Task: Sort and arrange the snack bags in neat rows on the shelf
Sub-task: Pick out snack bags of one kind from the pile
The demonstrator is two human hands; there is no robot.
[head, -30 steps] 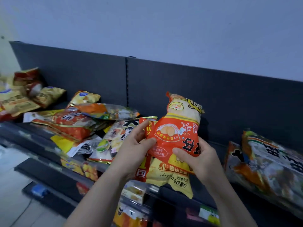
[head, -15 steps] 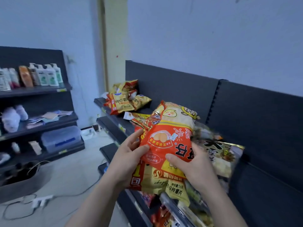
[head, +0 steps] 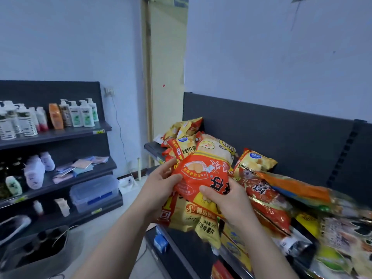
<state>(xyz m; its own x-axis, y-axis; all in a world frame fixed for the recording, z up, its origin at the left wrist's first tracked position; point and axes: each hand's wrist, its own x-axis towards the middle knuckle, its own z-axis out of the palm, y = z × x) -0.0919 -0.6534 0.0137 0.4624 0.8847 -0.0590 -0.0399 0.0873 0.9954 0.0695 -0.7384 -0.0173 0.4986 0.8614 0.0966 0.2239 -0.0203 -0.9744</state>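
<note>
Left hand (head: 159, 188), right hand (head: 227, 200) grip bags (head: 201, 174) overhanging shelf (head: 151, 146).

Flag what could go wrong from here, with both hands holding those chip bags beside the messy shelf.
1. The left hand and right hand pinch the orange bag with a yellow bag hanging loose behind it. That rear bag may slip out.
2. The heap of snack bags on the shelf overlaps loosely and seems to reach the front edge. A nudge while placing could push some off.
</note>
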